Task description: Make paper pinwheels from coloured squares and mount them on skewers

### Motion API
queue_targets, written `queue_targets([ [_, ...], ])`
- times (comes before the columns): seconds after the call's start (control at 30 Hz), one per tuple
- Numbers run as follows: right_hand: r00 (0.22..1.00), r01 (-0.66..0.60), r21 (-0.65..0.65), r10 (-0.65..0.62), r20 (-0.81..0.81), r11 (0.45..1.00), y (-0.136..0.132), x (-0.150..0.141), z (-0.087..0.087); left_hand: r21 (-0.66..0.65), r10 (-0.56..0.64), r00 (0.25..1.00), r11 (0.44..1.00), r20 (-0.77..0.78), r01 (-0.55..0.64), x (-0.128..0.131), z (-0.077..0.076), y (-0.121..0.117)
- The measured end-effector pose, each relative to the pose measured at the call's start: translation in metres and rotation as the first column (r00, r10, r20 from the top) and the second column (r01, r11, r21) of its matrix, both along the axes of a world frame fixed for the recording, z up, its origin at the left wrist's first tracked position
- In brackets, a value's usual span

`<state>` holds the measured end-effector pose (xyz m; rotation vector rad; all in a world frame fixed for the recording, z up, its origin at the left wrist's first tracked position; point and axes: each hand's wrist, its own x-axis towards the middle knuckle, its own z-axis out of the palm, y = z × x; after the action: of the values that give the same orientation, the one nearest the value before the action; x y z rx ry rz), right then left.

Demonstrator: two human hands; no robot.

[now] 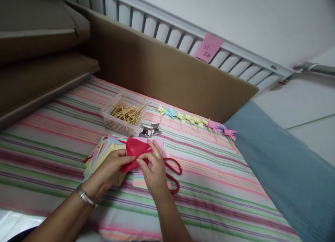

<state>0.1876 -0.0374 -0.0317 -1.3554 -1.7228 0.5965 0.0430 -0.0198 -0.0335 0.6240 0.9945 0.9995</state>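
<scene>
A: What's closest to us?

B: Two bare forearms (170, 214) rising from the bottom edge, the left one with a silver bracelet (86, 197) at the wrist.

A: And the hands?

B: The left hand (111, 165) pinches a red paper (136, 147) between thumb and bent fingers. The right hand (154, 167) pinches it too, with thumb and forefinger tips, while its other fingers reach up over the sheet's far side.

A: Where is that paper, exactly?

B: Between the two hands, above loose colored sheets. A fanned stack of pastel sheets (96, 160) lies left of it, on the striped cloth (214, 189).

A: Anything by the right hand?

B: Scissors (176, 166), red handles just beside it; I can't see the blades.

A: Farther back?

B: A clear plastic box (116, 127) of thin wooden sticks (127, 114), with small open boxes (146, 131) next to it, their contents too tiny to make out. Right of those, a row of paper pinwheels (181, 117) runs along a cardboard panel (167, 69).
</scene>
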Motion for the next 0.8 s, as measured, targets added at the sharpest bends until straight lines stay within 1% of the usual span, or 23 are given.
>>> queue_targets([
  [0.33,0.999,0.046,-0.016,-0.045,0.025,0.999,0.0007,-0.002,-0.0003,-0.014,-0.048,0.998,0.999,0.032,0.049,-0.0007,0.0004,-0.0009],
  [0.5,0.997,0.072,-0.024,-0.072,0.037,0.997,0.0002,-0.0015,-0.0014,-0.019,-0.053,0.999,0.998,-0.002,0.053,0.0009,0.0027,-0.0004],
  [0.63,0.995,0.096,-0.041,-0.095,0.026,0.995,0.0008,-0.0011,-0.0024,0.006,-0.062,0.998,0.998,-0.021,0.062,0.0019,0.0035,-0.0003],
  [0.8,0.993,0.112,-0.051,-0.111,0.026,0.992,0.0023,-0.0017,-0.0029,0.047,-0.077,0.996,0.996,-0.045,0.079,0.0025,-0.0001,0.0006],
])
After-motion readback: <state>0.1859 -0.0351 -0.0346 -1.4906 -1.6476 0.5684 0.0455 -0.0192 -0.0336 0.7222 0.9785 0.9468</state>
